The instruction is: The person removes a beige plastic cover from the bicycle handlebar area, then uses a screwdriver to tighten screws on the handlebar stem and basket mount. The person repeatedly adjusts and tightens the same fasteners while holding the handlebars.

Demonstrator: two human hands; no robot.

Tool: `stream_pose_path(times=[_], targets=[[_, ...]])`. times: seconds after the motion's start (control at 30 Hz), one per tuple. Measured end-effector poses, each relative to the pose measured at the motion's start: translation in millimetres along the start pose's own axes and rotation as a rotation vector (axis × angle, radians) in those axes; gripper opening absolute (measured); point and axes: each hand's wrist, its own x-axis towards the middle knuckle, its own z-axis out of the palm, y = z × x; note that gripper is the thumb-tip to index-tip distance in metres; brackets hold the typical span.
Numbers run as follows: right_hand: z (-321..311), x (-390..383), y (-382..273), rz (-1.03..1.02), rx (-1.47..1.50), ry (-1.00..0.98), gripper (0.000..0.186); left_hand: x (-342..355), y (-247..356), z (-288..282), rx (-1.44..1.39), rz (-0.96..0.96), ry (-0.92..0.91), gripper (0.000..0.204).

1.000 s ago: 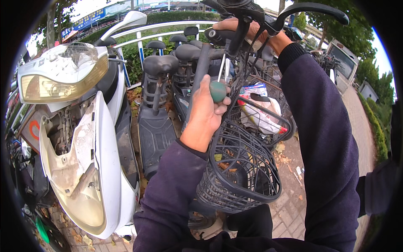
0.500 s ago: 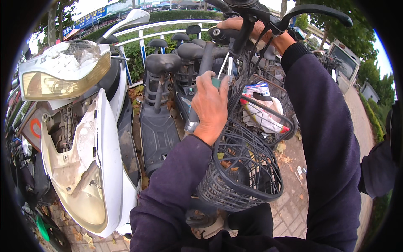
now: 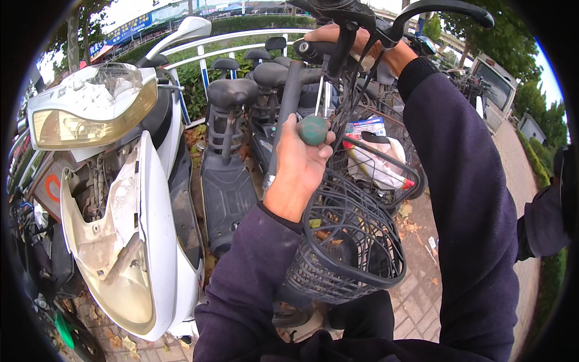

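Note:
In my left hand (image 3: 301,166) is a screwdriver, its rounded green handle end (image 3: 312,130) facing me between thumb and fingers. The thin metal shaft (image 3: 319,99) points up toward the underside of a black housing (image 3: 319,50) at the bike's handlebar stem. My right hand (image 3: 353,41) reaches behind the stem and cables and is closed over that housing; some of its fingers are hidden. A black brake lever (image 3: 446,11) extends above the right wrist. Below my hands hangs the bike's black basket (image 3: 356,265), with dry leaves inside. The screwdriver's tip is hard to make out.
On the left stands a white scooter (image 3: 160,241) with its front panel open. Black-seated bikes (image 3: 232,93) line a white railing (image 3: 235,36). Another basket (image 3: 416,190) holds a bag. At the right edge appears another person's dark sleeve (image 3: 546,226).
My left hand has rolled over and dropped slightly, so its palm side and the screwdriver's green handle end now show. My right hand stays at the housing.

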Motion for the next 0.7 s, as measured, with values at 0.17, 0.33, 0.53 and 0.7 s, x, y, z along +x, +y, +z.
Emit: stream_pose_path(times=[0.17, 0.33, 0.53, 0.7], targets=[[2.8, 0.8, 2.6, 0.010, 0.043, 0.010, 0.061, -0.9, 5.4, -4.2, 0.227, -0.006, -0.142, 0.049], [2.6, -0.4, 2.8, -0.017, -0.020, -0.010, 0.065, 3.1, -7.1, 4.2, 0.829, 0.573, 0.182, 0.042], [-0.4, -0.6, -5.2, 0.051, -0.059, -0.003, 0.059, 9.3, -11.4, -1.7, 1.338, 1.060, 0.382, 0.035], [-5.5, 4.0, -9.6, 0.001, 0.053, -0.018, 0.048, 9.5, -12.4, -8.7, 1.632, 1.123, 0.431, 0.041]])
